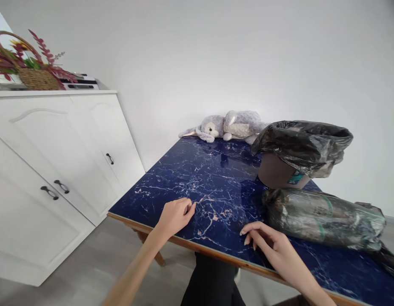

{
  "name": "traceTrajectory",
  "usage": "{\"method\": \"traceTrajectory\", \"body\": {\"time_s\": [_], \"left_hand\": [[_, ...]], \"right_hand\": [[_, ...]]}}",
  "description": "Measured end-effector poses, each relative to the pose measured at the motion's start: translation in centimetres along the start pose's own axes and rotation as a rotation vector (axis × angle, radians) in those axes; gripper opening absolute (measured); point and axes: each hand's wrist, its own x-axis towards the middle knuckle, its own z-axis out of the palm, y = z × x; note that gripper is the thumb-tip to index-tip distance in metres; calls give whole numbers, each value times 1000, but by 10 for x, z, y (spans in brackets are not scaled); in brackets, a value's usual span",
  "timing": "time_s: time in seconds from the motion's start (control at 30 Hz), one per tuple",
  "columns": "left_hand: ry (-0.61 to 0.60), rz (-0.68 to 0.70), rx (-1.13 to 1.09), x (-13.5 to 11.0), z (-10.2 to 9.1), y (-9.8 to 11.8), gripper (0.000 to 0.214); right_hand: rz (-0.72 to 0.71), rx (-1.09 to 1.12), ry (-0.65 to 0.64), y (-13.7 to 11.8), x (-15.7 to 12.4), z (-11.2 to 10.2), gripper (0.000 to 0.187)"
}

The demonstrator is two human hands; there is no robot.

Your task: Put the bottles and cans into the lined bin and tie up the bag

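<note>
My left hand (pixel 175 216) rests on the blue marbled tabletop (pixel 200 170) near its front edge, fingers curled into a loose fist with nothing seen in it. To the right, my right hand (pixel 273 246) lies by the same edge, its fingers loosely bent and apart, holding nothing. Just beyond the right hand is a long bundle wrapped in dark see-through plastic (pixel 324 219); its contents are hard to make out. Behind the bundle stands a brown bin (pixel 276 170), with a black plastic bag (pixel 305 142) draped over its rim.
A grey plush rabbit (pixel 232 125) lies along the table's far edge by the wall. On the left stands a white cabinet (pixel 56 170) with dark handles, and a wicker basket of flowers (pixel 39 78) on top. The table's wooden edge (pixel 212 253) runs in front of my legs.
</note>
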Motion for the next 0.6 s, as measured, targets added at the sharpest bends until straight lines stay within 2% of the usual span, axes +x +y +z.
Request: {"method": "traceTrajectory", "body": {"time_s": [0.2,0.43,0.6], "left_hand": [[6,-62,-17,0,1,-1,46],[-5,-100,-136,0,-10,1,46],[11,-126,-193,-1,-14,3,47]], "right_hand": [[35,-5,25,3,-1,0,46],[47,25,81,2,0,2,48],[55,12,76,4,0,2,48]]}}
